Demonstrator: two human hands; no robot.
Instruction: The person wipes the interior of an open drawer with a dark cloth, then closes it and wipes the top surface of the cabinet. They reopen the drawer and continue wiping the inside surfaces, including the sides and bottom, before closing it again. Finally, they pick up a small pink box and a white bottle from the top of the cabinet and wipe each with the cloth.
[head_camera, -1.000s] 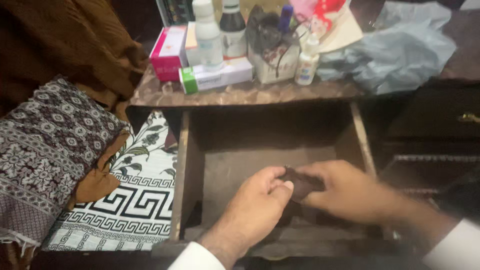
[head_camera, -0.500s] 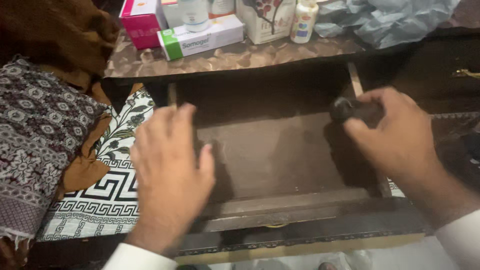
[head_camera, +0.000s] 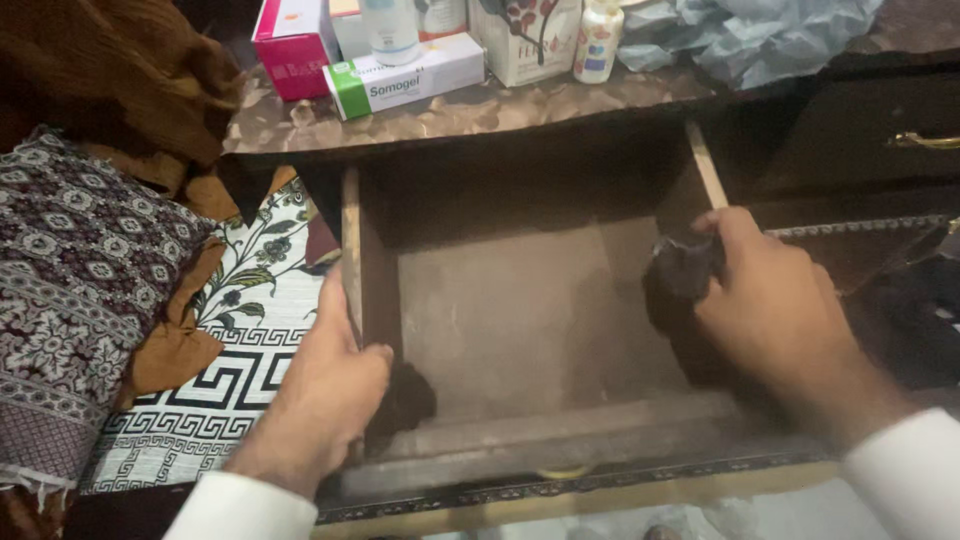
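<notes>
A dark wooden drawer (head_camera: 351, 240) stands pulled out below a marble-topped table; its bare bottom (head_camera: 500, 310) shows. My left hand (head_camera: 325, 385) grips the drawer's left side wall near the front corner, thumb inside. My right hand (head_camera: 775, 315) holds a dark crumpled cloth (head_camera: 680, 280) against the inside of the drawer's right wall. Both wrists end in white cuffs.
On the marble top (head_camera: 470, 105) stand a pink box (head_camera: 290, 45), a white and green box (head_camera: 405, 75), bottles and a crumpled grey bag (head_camera: 770, 35). Patterned fabrics (head_camera: 80, 290) and a black and white sheet (head_camera: 240, 340) lie left. Another dark drawer (head_camera: 880, 140) sits right.
Both hands were together on the cloth at the drawer's front. The right hand carried the cloth to the right wall; the left hand swung left and took hold of the left wall.
</notes>
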